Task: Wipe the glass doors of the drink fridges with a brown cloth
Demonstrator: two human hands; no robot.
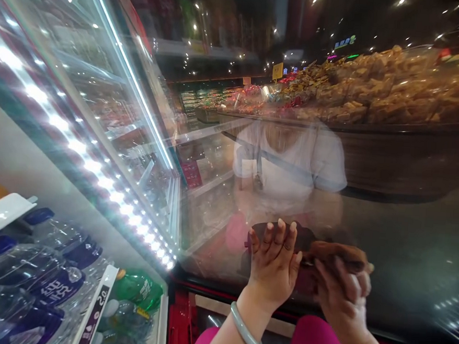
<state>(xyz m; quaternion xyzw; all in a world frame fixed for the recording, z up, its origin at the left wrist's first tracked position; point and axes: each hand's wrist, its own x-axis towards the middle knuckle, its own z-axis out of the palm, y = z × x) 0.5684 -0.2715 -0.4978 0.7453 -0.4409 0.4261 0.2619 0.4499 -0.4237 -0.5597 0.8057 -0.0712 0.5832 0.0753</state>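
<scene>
Our right hand (pixel 344 298) is closed on a brown, soft-looking folded cloth (pixel 337 250), fingers bent up over its lower edge; motion blur smears them, so we can't tell how tight the hold is; the cloth sits at the fingertips, up against the large, clear, dark-edged glass panel (pixel 405 242); its long axis runs sideways across the view, nearly level, right end dipping a little; the left end points toward our left hand (pixel 272 272), the darker right end away from it.

That left hand is spread and holds nothing; palm to the glass, fingers up, thumb toward the cloth, just beside it but apart; a smooth pale-green ring bangle (pixel 245 330) circles the wrist.

Below the hands we get bright magenta fabric trouser legs (pixel 318 340); a glossy red frame (pixel 180 320) runs near them, lower left.

Farther left, a bright white LED strip (pixel 92 167) slants down toward the panel's lower corner; beneath it, clear plastic bottles with blue caps (pixel 26 270), then a green plastic bottle (pixel 137 288), with a white price strip (pixel 94 309) between.

In the glass we see a reflected white short-sleeved T-shirt (pixel 288 171) and, upper right, heaped tan packets (pixel 376 93), blurry.
</scene>
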